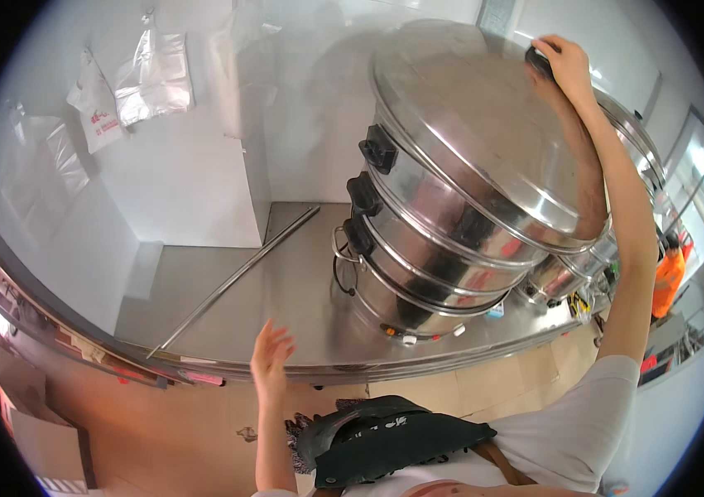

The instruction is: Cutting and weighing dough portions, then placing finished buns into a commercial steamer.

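Note:
A tall stacked metal steamer (443,240) stands on the counter in front of me, with black side handles (364,195) on its left. Its wide domed steel lid (468,124) covers the top tier; I cannot tell whether its far edge is raised. My right hand (565,68) reaches up, fingers closed around the black knob (540,62) of this lid. Low on the left, my left hand (271,354) hangs by the counter's front edge, holding nothing, its fingers slightly apart. The bottom pot (393,302) has a looped metal handle and small white knobs.
A long metal rod (236,279) lies slantwise on the steel counter (302,323). Plastic bags (153,79) hang on the left wall. Another steel pot (555,277) stands to the right. Farther right is a person in orange (668,277). A cardboard box (41,422) sits lower left.

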A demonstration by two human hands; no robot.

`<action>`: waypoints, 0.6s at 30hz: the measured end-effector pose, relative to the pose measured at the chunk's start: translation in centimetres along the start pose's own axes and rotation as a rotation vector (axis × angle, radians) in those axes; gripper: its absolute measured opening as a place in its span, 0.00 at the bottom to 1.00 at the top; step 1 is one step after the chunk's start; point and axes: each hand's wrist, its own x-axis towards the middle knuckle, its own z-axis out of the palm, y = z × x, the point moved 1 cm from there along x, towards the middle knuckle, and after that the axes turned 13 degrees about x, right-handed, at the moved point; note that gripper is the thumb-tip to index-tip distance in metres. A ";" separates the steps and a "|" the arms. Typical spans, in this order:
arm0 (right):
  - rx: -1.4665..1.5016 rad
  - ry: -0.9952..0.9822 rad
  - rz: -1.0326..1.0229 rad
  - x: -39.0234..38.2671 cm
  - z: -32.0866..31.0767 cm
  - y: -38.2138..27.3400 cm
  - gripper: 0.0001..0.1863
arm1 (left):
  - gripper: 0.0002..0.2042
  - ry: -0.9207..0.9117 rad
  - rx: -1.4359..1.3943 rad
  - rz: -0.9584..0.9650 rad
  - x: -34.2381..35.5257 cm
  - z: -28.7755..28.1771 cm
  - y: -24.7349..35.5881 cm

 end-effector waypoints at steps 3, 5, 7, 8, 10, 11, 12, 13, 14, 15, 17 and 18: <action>0.045 -0.001 0.072 -0.3 2.5 3.4 0.16 | 0.19 0.268 0.046 -0.188 -4.6 -3.0 -5.9; 0.054 -0.043 0.077 -0.3 4.0 4.6 0.17 | 0.19 0.429 0.050 -0.238 -7.8 -3.9 -8.5; 0.049 -0.074 0.131 0.0 5.3 6.1 0.17 | 0.18 0.498 0.070 -0.290 -10.0 -4.0 -10.1; 0.045 -0.076 0.129 0.0 5.7 6.8 0.17 | 0.18 0.563 0.090 -0.339 -10.9 -3.9 -10.8; 0.008 -0.106 0.141 0.0 7.1 7.7 0.17 | 0.18 0.590 0.103 -0.382 -12.2 -3.3 -11.5; 0.008 -0.108 0.140 0.0 7.4 8.0 0.17 | 0.18 0.611 0.116 -0.423 -12.7 -3.1 -11.8; 0.009 -0.136 0.155 -0.2 7.8 8.3 0.17 | 0.18 0.611 0.116 -0.424 -12.9 -2.9 -12.0; 0.007 -0.164 0.172 -0.4 8.1 8.5 0.17 | 0.17 0.579 0.119 -0.444 -12.9 -2.6 -12.2; 0.003 -0.165 0.173 -0.6 8.4 8.6 0.17 | 0.17 0.544 0.120 -0.464 -12.7 -2.6 -12.3; 0.001 -0.180 0.181 -0.8 8.5 8.8 0.17 | 0.17 0.538 0.119 -0.469 -12.4 -2.7 -12.4; -0.013 -0.197 0.193 -1.0 8.9 9.1 0.18 | 0.16 0.527 0.144 -0.444 -11.4 -3.1 -12.4; -0.016 -0.196 0.176 -1.1 9.4 9.2 0.18 | 0.16 0.517 0.144 -0.449 -10.8 -3.5 -12.3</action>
